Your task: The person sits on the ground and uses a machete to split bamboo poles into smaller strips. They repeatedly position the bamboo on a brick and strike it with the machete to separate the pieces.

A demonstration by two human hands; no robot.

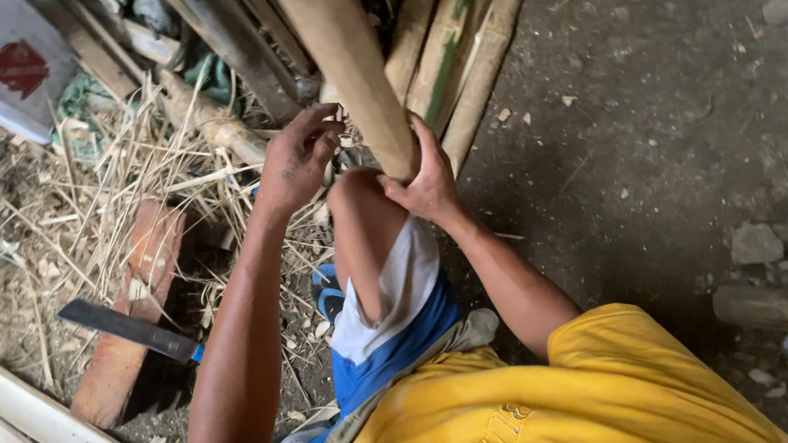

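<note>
While the person crouches over the dirt floor (655, 129), the thick bamboo pole (351, 71) stands as the thing both hands attend to, its long axis running from the top of the view down and slightly rightward to its lower end just above the raised knee (364, 205). That end sits between the 2 hands, so neither has to travel far. The right hand (424, 180) is the nearer: it is wrapped around the pole's lower end from the right side, fingers closed on it. The left hand (297, 163) is just beside the pole on its left, fingers curled and half open, with its fingertips close to the pole; I cannot tell whether they actually touch it. Behind the pole, a bundle of split bamboo (463, 41) leans in roughly the same direction. Well apart to the lower left, a dark-bladed machete (130, 329) lies across a reddish wooden block (133, 314), amid dry straw (56, 215), closer to the left arm than the right.
</note>
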